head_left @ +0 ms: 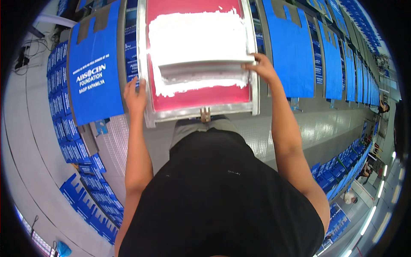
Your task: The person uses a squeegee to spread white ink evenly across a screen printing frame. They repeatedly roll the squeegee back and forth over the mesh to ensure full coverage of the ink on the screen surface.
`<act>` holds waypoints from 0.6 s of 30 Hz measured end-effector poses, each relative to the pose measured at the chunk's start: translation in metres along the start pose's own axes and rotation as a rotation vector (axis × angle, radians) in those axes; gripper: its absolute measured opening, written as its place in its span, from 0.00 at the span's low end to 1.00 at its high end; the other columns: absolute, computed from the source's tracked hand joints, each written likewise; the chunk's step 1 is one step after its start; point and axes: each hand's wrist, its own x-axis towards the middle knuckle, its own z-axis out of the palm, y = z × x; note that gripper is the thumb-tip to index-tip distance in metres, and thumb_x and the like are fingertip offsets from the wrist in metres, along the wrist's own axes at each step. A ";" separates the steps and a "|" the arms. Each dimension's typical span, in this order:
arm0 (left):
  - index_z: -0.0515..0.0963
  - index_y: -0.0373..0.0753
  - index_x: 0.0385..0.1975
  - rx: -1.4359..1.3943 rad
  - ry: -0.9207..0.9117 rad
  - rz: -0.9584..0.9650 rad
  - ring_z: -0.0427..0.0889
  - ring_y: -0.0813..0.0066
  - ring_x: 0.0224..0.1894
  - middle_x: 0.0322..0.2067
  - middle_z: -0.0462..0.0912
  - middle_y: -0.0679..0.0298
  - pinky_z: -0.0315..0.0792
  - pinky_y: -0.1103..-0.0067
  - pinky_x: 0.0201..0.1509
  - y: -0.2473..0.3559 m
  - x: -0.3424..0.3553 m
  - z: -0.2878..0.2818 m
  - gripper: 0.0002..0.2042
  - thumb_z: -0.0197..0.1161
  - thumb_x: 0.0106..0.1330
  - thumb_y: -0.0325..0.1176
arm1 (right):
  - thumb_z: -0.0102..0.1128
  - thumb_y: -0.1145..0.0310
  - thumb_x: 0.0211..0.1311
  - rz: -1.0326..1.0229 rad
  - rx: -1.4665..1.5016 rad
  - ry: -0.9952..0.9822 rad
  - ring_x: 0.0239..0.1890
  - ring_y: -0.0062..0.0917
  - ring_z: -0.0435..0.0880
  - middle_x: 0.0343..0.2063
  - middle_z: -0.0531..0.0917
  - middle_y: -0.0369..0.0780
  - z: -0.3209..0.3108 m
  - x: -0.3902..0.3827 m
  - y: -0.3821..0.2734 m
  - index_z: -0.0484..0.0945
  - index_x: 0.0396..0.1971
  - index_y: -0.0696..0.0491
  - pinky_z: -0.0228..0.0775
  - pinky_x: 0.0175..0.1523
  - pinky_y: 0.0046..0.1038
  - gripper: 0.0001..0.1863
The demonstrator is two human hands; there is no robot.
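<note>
A metal-framed printing screen (pixel 147 81) with a pink mesh and a wide smear of white ink lies in front of me. A long squeegee (pixel 205 65) coated in white ink rests across the mesh. My right hand (pixel 259 66) grips the squeegee's right end at the frame's right side. My left hand (pixel 135 96) holds the frame's left edge near its lower corner. A blue bag with white print (pixel 95 68) lies flat to the left of the screen.
Several unprinted blue bags (pixel 291 51) lie in a row on the long table to the right. Stacks of printed blue bags (pixel 92 201) cover the shelf at lower left. People (pixel 351 198) are at the far lower right. A small clamp (pixel 205 115) sits at the frame's near edge.
</note>
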 end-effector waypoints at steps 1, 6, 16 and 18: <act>0.76 0.37 0.50 0.093 0.045 0.161 0.71 0.56 0.55 0.50 0.75 0.50 0.65 0.65 0.59 0.041 -0.008 -0.021 0.21 0.65 0.61 0.42 | 0.73 0.67 0.40 -0.147 -0.273 -0.003 0.40 0.30 0.84 0.37 0.85 0.45 -0.004 -0.013 -0.011 0.81 0.42 0.59 0.73 0.48 0.26 0.25; 0.79 0.38 0.44 0.321 -0.406 0.642 0.75 0.55 0.49 0.43 0.79 0.52 0.70 0.63 0.52 0.149 -0.018 -0.035 0.18 0.69 0.51 0.32 | 0.60 0.77 0.39 -0.349 -0.876 -0.019 0.41 0.39 0.80 0.30 0.82 0.42 0.045 -0.072 -0.047 0.79 0.40 0.49 0.54 0.66 0.53 0.21; 0.78 0.34 0.40 0.381 -0.200 0.627 0.78 0.53 0.42 0.39 0.81 0.53 0.72 0.65 0.48 0.165 0.129 0.019 0.18 0.66 0.45 0.26 | 0.53 0.78 0.45 -0.540 -0.917 0.199 0.41 0.38 0.80 0.34 0.82 0.44 0.012 0.098 -0.083 0.79 0.39 0.53 0.65 0.51 0.45 0.17; 0.76 0.34 0.43 0.443 -0.178 0.635 0.75 0.54 0.47 0.45 0.79 0.53 0.70 0.64 0.53 0.130 0.123 0.049 0.21 0.66 0.45 0.26 | 0.51 0.79 0.49 -0.552 -0.976 0.198 0.46 0.36 0.78 0.38 0.80 0.43 0.035 0.111 -0.058 0.75 0.42 0.53 0.61 0.57 0.51 0.17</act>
